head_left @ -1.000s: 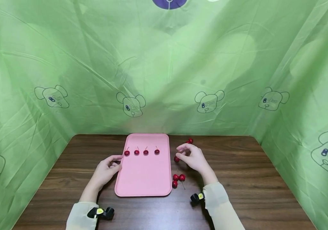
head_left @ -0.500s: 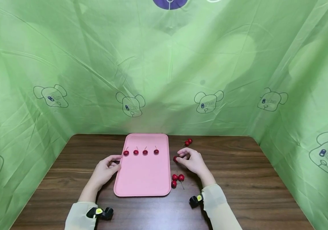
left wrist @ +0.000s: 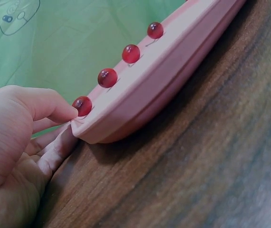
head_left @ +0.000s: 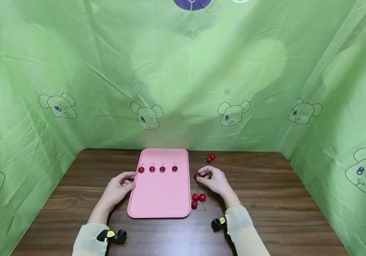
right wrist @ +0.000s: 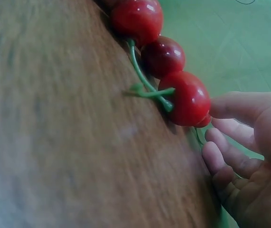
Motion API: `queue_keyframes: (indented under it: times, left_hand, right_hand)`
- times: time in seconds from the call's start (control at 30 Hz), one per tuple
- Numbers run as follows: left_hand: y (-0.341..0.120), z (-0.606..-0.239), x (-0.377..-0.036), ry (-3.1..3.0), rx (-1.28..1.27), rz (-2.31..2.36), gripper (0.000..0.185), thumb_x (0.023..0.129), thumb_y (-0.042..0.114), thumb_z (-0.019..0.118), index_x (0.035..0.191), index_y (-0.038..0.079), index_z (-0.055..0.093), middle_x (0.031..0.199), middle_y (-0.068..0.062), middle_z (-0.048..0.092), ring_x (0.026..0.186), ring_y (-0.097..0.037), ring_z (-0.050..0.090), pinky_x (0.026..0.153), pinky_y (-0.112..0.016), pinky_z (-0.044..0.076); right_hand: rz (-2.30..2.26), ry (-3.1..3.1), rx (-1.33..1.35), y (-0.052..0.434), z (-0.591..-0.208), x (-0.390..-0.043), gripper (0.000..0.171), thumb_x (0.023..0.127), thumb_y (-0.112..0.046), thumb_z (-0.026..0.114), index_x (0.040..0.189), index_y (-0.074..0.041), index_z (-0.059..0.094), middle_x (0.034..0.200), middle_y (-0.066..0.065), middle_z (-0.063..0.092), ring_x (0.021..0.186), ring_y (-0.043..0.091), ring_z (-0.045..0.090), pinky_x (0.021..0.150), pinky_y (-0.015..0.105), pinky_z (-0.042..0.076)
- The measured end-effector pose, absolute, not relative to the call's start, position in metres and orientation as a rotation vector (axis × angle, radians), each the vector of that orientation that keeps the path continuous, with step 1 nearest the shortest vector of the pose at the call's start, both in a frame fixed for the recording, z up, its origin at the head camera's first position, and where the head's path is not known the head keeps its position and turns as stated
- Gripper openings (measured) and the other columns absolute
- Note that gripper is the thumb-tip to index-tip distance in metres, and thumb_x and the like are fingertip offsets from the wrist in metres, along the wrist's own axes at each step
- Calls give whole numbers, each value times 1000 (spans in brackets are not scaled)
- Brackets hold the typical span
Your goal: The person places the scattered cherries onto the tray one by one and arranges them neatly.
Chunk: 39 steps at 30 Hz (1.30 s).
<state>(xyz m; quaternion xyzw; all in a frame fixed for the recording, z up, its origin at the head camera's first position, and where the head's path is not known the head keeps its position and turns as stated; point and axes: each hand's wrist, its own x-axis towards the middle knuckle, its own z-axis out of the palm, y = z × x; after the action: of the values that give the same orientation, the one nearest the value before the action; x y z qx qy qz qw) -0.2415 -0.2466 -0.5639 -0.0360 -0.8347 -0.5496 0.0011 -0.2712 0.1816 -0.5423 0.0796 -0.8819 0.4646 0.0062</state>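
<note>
A pink tray (head_left: 159, 200) lies lengthwise on a brown wooden table (head_left: 266, 209), its far edge reaching the table's far edge, and it holds four red cherries in a row running across it, nearer the far edge than the near one. The first cherry (head_left: 141, 170) sits just inside the tray's left edge, the second cherry (head_left: 152, 169) and third cherry (head_left: 162, 169) follow at even gaps, and the fourth cherry (head_left: 174, 169), nearest the right edge, stands a little wider apart; all four stems point toward the far edge. The person's left hand (head_left: 117, 190) grips the tray's left edge beside the first cherry, one digit on top of the rim and other fingers against the outer side. The right hand (head_left: 215, 180) is off the tray's right edge with its fingers bent and its thumb at a loose cherry (head_left: 196, 176) on the table; I cannot tell whether that cherry is pinched or only touched. Toward the tray's near right corner, just outside the right edge, a cluster of three cherries (head_left: 202, 197) lies together, and the right wrist view shows their green stems (right wrist: 147, 80) crossing on the wood. Beyond the far right corner, a pair of cherries (head_left: 209, 159) rests near the table's far edge. Pale sleeves (head_left: 90, 241) cover the forearms, and a green sheet (head_left: 183, 71) printed with outlined animal heads (head_left: 148, 118) rises behind the table's far edge.
</note>
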Motion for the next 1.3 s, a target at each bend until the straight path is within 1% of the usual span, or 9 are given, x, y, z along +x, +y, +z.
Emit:
queue_keyframes:
  times: [0.13,0.37,0.83,1.13,1.3]
  left_hand:
    - [-246,-563,-242,-2620,-114,-1713,39,101,5,76,139,5,72,126,-16,73,91,-17,69,78,-24,58]
    - [-243,-559,-240,-2613,-128,-1720,39,101,6,76,140,1,70,126,-19,73,90,-13,67,76,-23,56]
    - [-242,-556,-239,-2603,-124,-1750,41,101,6,77,140,0,70,128,-20,73,91,-15,68,76,-22,56]
    - [-242,-560,-240,-2611,-117,-1737,43,100,5,77,142,0,68,129,-20,72,90,-15,68,75,-22,55]
    - [-242,-561,-240,-2628,-93,-1706,43,101,2,74,143,-2,67,128,-22,72,90,-15,67,75,-22,55]
  right_hand:
    - [1438,-2755,264,181,-543,-271,20,91,-17,89,109,-14,79,100,-2,78,82,13,68,75,31,54]
    - [1434,-2753,279,179,-544,-272,21,90,-15,89,109,-12,80,101,-1,80,82,12,67,76,30,54]
    - [1424,-2746,293,178,-548,-272,20,90,-16,88,109,-12,80,100,-1,79,81,12,65,77,30,53]
    - [1397,-2769,287,175,-548,-272,21,91,-19,89,110,-14,81,98,-4,78,82,11,65,79,33,54]
    - [1395,-2768,301,174,-548,-272,21,91,-20,89,110,-14,82,98,-5,78,82,11,65,79,33,54]
